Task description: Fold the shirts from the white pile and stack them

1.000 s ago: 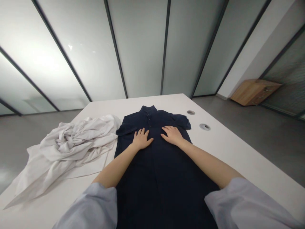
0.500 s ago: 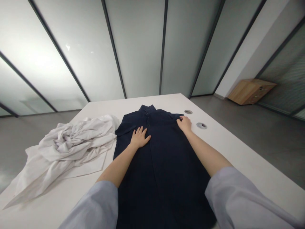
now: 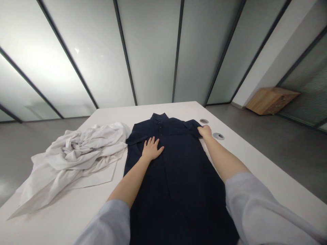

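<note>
A dark navy short-sleeved shirt (image 3: 184, 170) lies spread face up on the table, its collar at the far end and a few buttons showing below it. My left hand (image 3: 151, 149) rests flat on the shirt's chest, fingers spread, just left of the button placket. At the right side, my right hand (image 3: 205, 131) pinches the edge of the shirt's right-hand sleeve (image 3: 192, 126). The sleeve on the left side (image 3: 136, 136) lies out toward a white cloth. The shirt's lower end runs out of view at the bottom.
A crumpled white cloth (image 3: 87, 149) is heaped on the left of the white table (image 3: 255, 163). Two round cable holes, a far grommet (image 3: 204, 121) and a nearer grommet (image 3: 218, 136), sit at the right. A wooden cabinet (image 3: 270, 100) stands on the floor beyond, beside frosted glass panels (image 3: 153, 51).
My right hand has moved outward to the right and slightly nearer, drawing the sleeve out with it. My left hand stays flat on the chest. The view has shifted slightly.
</note>
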The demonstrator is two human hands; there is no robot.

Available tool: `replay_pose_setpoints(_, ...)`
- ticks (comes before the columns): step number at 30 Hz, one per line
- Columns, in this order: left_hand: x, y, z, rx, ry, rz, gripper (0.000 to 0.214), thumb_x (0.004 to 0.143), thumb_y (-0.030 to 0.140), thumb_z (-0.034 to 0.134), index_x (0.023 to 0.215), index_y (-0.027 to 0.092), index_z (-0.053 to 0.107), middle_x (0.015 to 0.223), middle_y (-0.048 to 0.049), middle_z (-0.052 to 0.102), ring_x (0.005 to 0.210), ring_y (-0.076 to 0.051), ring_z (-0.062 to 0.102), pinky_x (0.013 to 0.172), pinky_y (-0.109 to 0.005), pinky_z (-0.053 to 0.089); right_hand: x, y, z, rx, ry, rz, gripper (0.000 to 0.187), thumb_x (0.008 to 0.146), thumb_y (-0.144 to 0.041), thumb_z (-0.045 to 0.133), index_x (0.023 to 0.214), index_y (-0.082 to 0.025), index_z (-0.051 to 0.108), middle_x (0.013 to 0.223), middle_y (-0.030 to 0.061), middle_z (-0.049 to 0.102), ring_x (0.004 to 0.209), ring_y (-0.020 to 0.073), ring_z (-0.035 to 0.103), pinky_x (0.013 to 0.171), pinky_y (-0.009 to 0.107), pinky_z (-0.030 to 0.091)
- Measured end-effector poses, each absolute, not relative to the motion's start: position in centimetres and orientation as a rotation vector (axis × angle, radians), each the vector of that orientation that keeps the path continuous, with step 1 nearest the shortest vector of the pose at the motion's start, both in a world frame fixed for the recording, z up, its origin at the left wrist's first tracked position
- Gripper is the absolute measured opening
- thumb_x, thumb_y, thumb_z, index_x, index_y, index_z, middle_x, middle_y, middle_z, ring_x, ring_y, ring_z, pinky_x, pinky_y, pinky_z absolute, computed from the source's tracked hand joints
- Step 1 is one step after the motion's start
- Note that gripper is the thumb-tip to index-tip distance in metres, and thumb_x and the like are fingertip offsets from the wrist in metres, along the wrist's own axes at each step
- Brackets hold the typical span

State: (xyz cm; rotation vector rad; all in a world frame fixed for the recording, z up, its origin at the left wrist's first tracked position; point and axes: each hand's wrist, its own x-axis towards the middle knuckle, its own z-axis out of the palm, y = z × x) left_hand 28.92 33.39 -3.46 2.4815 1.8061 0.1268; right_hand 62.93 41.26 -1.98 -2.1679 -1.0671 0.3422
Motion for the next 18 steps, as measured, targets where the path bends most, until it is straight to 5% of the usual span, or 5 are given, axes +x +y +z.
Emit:
replay_pose_setpoints(6,28.9,33.6,-3.6,2.468,1.795,0.116,0.075,0.089,0.068,0.02,0.148,0.023,0.032,0.157,-0.0092,0.023,0.144,-0.029,0.02,0.115,-0.049,0.018,62.2,40.8,-1.5,-2.006,-1.004,0.125,0.057,0.074,-0.015,0.043,0.13,-0.008,0.048,0.119,0.014,0.061,0.108,0.0231,0.059,0.091,0.032,0.047)
replay_pose_setpoints(12,28.9,33.5,-3.5,2.478,1.789,0.103,0.075,0.089,0.067,0.019,0.148,0.023,0.031,0.158,-0.0098,0.022,0.144,-0.03,0.02,0.115,-0.049,0.018,57.3,37.6,-0.8,-1.689,-1.671,-0.272,0.053,0.081,-0.016,0.044,0.134,-0.014,0.049,0.127,0.0137,0.059,0.114,0.0277,0.054,0.096,0.042,0.045)
replay_pose_setpoints(18,29.0,33.4,-3.3,2.475,1.786,0.118,0.074,0.09,0.066,0.021,0.148,0.021,0.032,0.157,-0.0114,0.023,0.144,-0.03,0.02,0.115,-0.05,0.018,52.5,34.8,-0.8,-1.684,-2.225,-0.122,0.044,0.089,-0.03,0.045,0.129,-0.02,0.058,0.125,0.0083,0.062,0.114,0.0267,0.054,0.1,0.038,0.043)
